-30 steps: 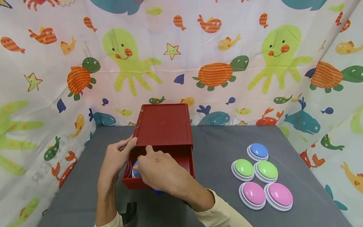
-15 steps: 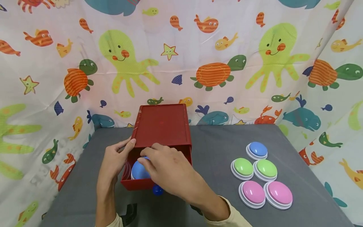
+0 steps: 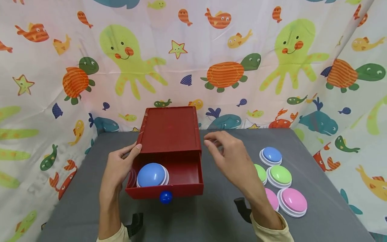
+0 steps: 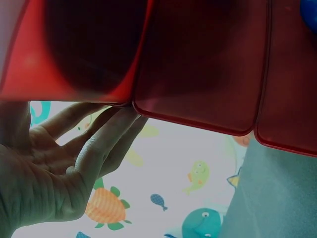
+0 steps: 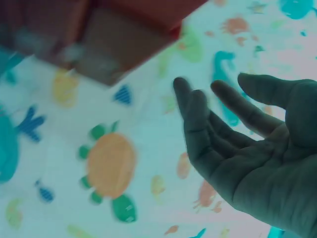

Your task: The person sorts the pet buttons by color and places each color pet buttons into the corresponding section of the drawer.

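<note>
A red box stands on the grey table with its drawer pulled out at the front and a blue ball knob on the drawer's face. In the drawer's left part lies a blue dome button on a white base. My left hand touches the box's front left corner, thumb near the top edge; in the left wrist view its extended fingers meet the box's side. Right of the box, in the air, my right hand has loosely bent fingers and holds nothing.
Several dome buttons on white bases stand at the right: a blue one, green ones and pink ones. My right forearm partly covers some. A sea-animal curtain surrounds the grey table.
My right hand has left the drawer and moved right, uncovering the blue button inside. The left hand stays at the box's corner. The view has shifted slightly.
</note>
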{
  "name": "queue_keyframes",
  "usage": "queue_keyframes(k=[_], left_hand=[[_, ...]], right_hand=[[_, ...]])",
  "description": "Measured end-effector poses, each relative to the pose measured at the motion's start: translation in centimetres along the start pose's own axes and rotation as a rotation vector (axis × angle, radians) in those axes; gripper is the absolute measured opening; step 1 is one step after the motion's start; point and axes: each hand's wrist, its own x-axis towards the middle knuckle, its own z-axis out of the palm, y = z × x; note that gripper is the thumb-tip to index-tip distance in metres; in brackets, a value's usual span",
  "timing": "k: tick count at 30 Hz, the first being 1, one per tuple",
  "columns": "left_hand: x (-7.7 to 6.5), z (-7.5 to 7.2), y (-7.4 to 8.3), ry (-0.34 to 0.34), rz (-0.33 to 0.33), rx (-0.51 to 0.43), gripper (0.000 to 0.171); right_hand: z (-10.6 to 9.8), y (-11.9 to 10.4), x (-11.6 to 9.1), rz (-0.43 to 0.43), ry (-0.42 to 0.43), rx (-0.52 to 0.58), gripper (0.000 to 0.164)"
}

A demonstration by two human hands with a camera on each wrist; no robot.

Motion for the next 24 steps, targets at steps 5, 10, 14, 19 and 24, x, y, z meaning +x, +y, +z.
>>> queue_keyframes(k=[5,10,14,19,24], left_hand=[[0.0,-0.1,0.0,-0.002,-0.005,0.000,0.071],[0.1,0.1,0.1,0.000,-0.003,0.009,0.072],[0.1,0.2,0.2,-0.003,-0.008,0.017,0.072],[0.1,0.3,0.3,-0.010,-0.010,0.014,0.072],[0.1,0.1,0.3,-0.002,-0.021,0.018,0.073]], right_hand=[[-0.7,4.4,0.4,0.101,-0.085,-0.109,0.031],[-2.1,8.7,1.1,0.177,-0.164,-0.214,0.035],[-3.2,12.4,1.8,0.221,-0.224,-0.280,0.040],[-4.7,17.2,2.5,0.300,-0.324,-0.347,0.048],[-5.7,21.4,2.9,0.329,-0.402,-0.375,0.052]])
